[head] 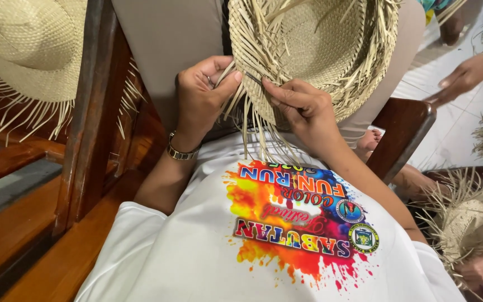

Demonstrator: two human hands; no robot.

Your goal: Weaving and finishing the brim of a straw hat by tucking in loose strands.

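With the straw hat (314, 50) held up at the far middle of the scene, the left hand (199, 98) pinches loose brim strands while the right hand (303, 109) fingers pinch one strand (best kept taut, I judge) for tight, even weaving.

I see a pale woven straw hat (314, 50) at twelve o'clock, unfinished, crown facing me, its brim edge ragged with loose flat strands (258, 134) hanging down toward six o'clock over the lap.
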